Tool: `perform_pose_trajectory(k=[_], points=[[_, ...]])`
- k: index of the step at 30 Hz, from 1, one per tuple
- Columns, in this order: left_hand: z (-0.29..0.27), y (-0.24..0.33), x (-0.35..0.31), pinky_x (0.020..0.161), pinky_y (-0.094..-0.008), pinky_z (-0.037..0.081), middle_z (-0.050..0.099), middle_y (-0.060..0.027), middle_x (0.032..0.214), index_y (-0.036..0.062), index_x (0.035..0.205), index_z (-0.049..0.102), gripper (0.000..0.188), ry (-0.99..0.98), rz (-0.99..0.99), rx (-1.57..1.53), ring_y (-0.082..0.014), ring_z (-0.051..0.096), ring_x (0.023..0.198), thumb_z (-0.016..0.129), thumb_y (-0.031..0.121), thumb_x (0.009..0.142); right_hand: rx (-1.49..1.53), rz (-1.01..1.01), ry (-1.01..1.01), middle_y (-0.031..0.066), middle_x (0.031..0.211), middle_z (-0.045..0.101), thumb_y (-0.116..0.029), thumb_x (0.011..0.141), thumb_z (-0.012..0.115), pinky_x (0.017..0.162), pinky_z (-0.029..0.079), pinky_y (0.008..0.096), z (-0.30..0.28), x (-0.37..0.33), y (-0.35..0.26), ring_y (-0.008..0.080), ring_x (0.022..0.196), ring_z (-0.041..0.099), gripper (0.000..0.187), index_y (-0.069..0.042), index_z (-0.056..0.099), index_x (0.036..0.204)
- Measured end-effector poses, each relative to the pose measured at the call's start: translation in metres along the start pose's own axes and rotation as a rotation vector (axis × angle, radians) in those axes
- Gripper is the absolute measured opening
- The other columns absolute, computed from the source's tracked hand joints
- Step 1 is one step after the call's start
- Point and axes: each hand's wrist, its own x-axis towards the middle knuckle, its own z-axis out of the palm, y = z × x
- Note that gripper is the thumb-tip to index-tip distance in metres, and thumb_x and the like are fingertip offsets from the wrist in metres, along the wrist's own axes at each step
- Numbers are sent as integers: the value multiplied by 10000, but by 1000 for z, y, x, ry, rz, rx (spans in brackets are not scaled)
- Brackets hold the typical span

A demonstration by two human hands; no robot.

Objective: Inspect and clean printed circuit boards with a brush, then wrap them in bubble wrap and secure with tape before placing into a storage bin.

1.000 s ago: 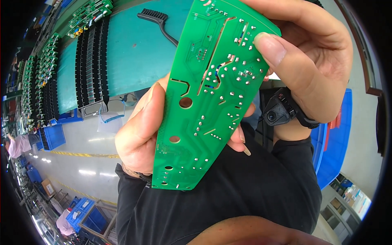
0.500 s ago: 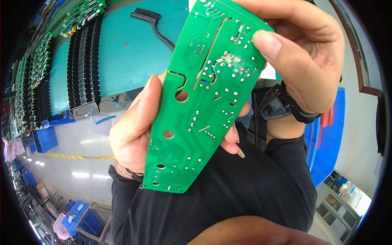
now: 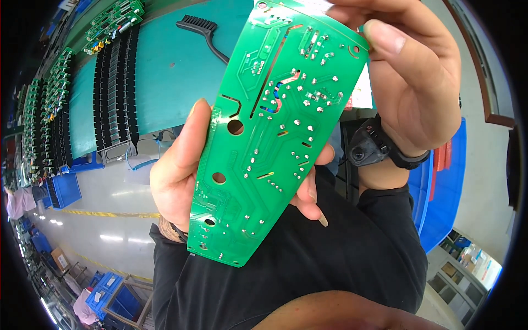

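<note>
A long green circuit board (image 3: pixel 250 209) is held up before me, solder side facing me. Several round holes and slots pass through it, and silvery solder joints dot its face. My left hand (image 3: pixel 179 165) wraps around it from behind, thumb along the left edge and fingertips showing past the right edge. At the upper right corner, my right hand (image 3: pixel 421 74) pinches the board between thumb and fingers; part of those fingers is hidden behind it. A black wrist device (image 3: pixel 369 146) is strapped on my right wrist.
A black brush (image 3: pixel 198 25) lies on the green work surface (image 3: pixel 165 66). To its left are black slotted racks (image 3: pixel 115 93) and several more circuit boards (image 3: pixel 58 91). A blue bin (image 3: pixel 448 181) stands at right. People and blue crates (image 3: pixel 107 294) show at far left.
The board has shifted slightly left and its tilt has changed. My right thumb has slid from the board's face up to its corner, uncovering a hole there.
</note>
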Motion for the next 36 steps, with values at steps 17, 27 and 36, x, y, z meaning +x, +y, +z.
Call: perform_pose_trajectory(k=[17, 27, 36], points=[[-3, -2, 1, 733, -650, 568, 531, -344, 1255, -60, 1523, 345, 887, -29, 47, 36, -389, 643, 915, 285, 682, 1041, -970, -1155, 45, 121, 947, 544, -86, 730, 827, 637, 379, 290, -5, -8, 15, 181, 744, 473, 269, 17, 737, 962], [-15, -5, -2, 818, -631, 560, 538, -340, 1314, -55, 1533, 337, 898, -84, 166, 264, -397, 645, 990, 282, 691, 1037, -1101, -1197, 3, 82, 849, 538, -24, 704, 821, 584, 311, 285, -5, -14, 4, 153, 639, 428, 337, 40, 762, 1029], [-11, -14, 1, 832, -574, 575, 584, -302, 1264, -53, 1509, 392, 899, -25, 268, 352, -374, 654, 993, 240, 697, 1037, -1051, -1177, 60, 55, 834, 531, 13, 696, 829, 579, 300, 279, 4, -15, 6, 139, 636, 421, 333, 34, 773, 1023]])
